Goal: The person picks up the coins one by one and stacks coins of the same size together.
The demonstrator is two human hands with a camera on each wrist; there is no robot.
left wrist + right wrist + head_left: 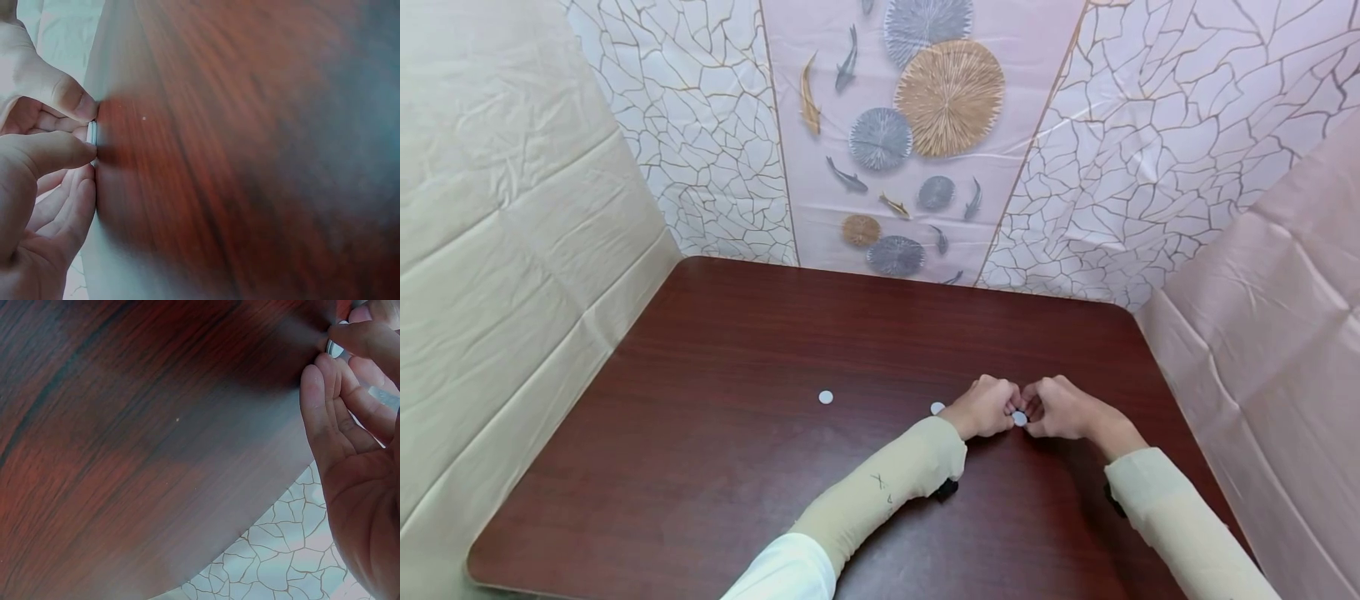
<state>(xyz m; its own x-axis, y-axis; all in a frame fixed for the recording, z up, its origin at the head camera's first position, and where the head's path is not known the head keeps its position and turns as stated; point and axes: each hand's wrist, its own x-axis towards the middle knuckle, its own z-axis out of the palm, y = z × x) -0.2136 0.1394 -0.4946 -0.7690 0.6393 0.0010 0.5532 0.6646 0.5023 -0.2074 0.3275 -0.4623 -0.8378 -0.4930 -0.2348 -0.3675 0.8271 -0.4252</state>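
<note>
A small round white disc point(1019, 419) lies on the dark table, right of centre in the head view, between both hands. From the left, my left hand point(988, 407) pinches it with bent fingers. My right hand point(1062, 407) holds it from the opposite side, fingers curled and fingertips close to the left hand's. Seen edge-on in the left wrist view, the disc point(92, 134) shows a thin line along its side, with a thumb at each end. In the right wrist view, the right thumb point(369, 339) partly covers the disc point(335, 347).
Another white disc point(937, 408) lies just behind the left wrist, partly hidden by it. Farther left is one more white disc point(826, 397). The reddish-brown table point(700, 467) is bordered by a patterned cloth point(722, 167) at the back and plain cloth on both sides.
</note>
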